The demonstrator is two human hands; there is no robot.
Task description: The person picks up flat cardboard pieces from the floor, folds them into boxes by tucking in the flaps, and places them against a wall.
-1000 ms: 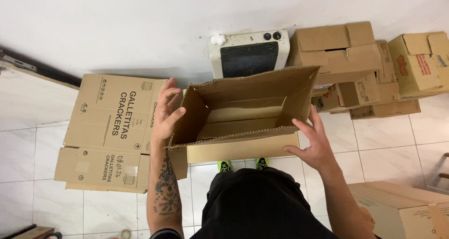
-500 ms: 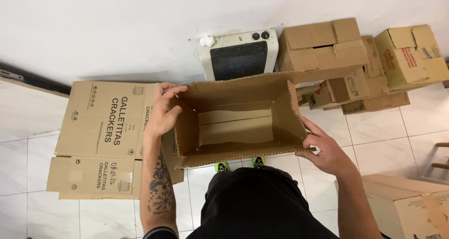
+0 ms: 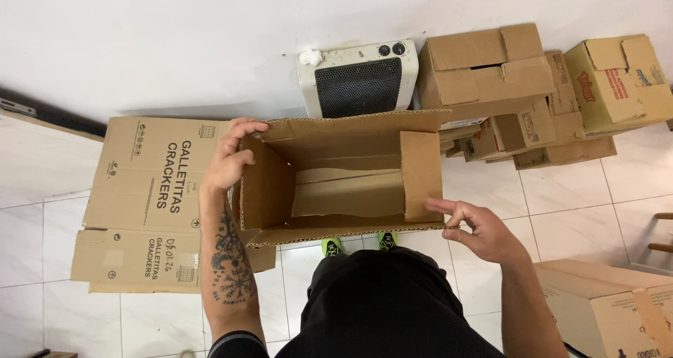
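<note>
An open brown cardboard box [image 3: 336, 221] is held up in front of me, its mouth facing the camera and its inside bare. My left hand [image 3: 228, 158] grips the box's upper left corner, fingers curled over the edge. My right hand [image 3: 473, 225] is at the lower right corner, fingers spread, its fingertips just touching the bottom edge. The right side flap [image 3: 420, 174] is folded inward.
A flattened printed carton [image 3: 147, 190] lies on the tiled floor at left. A white heater [image 3: 357, 78] stands against the wall. Several cardboard boxes [image 3: 533, 85] are stacked at upper right, another box [image 3: 610, 309] sits at lower right. My green shoes [image 3: 333, 246] show under the box.
The box has turned to face the camera squarely and opened wider. The right flap has folded inward. My right hand has loosened from the lower right edge and spread its fingers.
</note>
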